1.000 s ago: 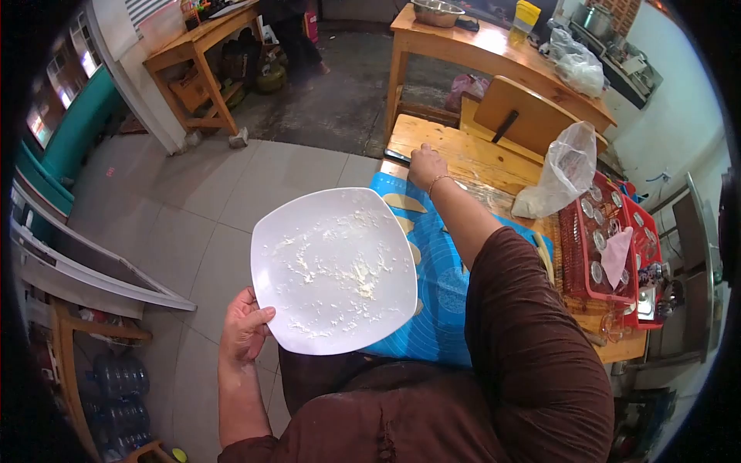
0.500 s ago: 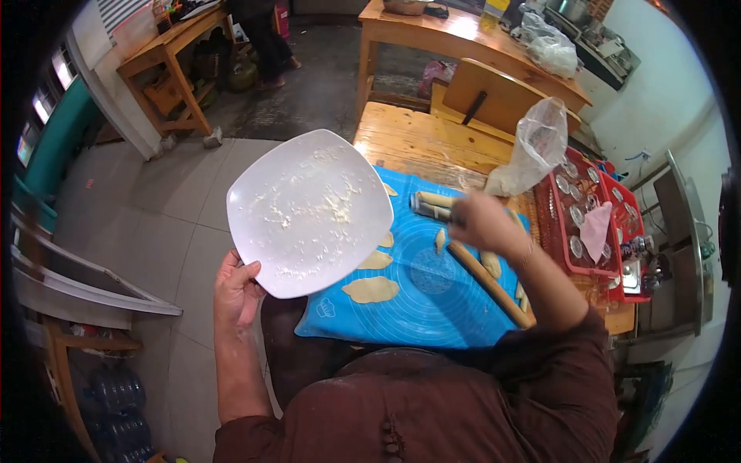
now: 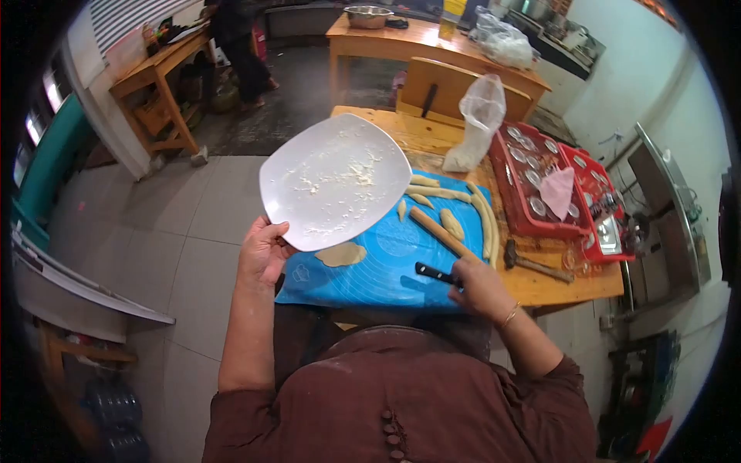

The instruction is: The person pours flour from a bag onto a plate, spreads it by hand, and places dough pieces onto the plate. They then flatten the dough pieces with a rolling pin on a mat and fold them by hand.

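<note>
My left hand (image 3: 265, 251) pinches the near left rim of a white square plate (image 3: 332, 185), holding it tilted above the mat. Bits of flour or dough cling to the plate. My right hand (image 3: 480, 289) is closed on a knife (image 3: 436, 272); its black riveted handle sticks out to the left, and no blade shows. A wooden rolling pin (image 3: 438, 230) lies just beyond that hand on the blue mat (image 3: 370, 285). Around it are a dough lump (image 3: 451, 224), dough strips (image 3: 486, 220) and small dough pieces (image 3: 401, 210). A flattened dough piece (image 3: 342, 255) lies below the plate, which hides part of the mat.
A hammer (image 3: 540, 262) lies on the table's right side, near red crates (image 3: 532, 224) of glasses with a pink cloth (image 3: 556, 193). A plastic bag (image 3: 480, 116) stands behind the mat. Farther back are another wooden table (image 3: 432, 48) and a person (image 3: 235, 50).
My right hand has come back toward my body, and a black knife handle now shows in it. The plate stays in my left hand. The view has shifted.
</note>
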Tool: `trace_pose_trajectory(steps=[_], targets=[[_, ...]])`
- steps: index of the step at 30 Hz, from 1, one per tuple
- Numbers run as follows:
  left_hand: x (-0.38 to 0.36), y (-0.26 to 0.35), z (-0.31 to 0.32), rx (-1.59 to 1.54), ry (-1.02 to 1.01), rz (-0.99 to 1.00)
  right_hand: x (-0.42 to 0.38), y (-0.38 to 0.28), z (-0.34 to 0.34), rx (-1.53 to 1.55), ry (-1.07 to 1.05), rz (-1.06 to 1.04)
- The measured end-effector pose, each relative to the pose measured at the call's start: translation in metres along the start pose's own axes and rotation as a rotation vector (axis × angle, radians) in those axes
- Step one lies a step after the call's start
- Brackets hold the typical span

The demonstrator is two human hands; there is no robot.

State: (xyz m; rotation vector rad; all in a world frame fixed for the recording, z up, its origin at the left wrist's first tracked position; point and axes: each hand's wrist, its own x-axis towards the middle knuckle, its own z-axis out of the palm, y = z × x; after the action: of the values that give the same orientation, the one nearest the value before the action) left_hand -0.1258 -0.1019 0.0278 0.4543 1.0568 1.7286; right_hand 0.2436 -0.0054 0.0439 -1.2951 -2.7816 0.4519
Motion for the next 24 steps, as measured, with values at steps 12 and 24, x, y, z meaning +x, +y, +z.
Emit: trace_pose_trajectory(steps=[12, 24], targets=[[-0.026, -0.005, 0.009, -0.049, 0.010, 0.007, -0.053, 0.056, -0.025, -0.324, 0.214, -0.202], [-0.019, -0.010, 0.018, -0.027, -0.110, 0.005, -0.031, 0.132, 0.005, -0.501, 0.255, -0.342]])
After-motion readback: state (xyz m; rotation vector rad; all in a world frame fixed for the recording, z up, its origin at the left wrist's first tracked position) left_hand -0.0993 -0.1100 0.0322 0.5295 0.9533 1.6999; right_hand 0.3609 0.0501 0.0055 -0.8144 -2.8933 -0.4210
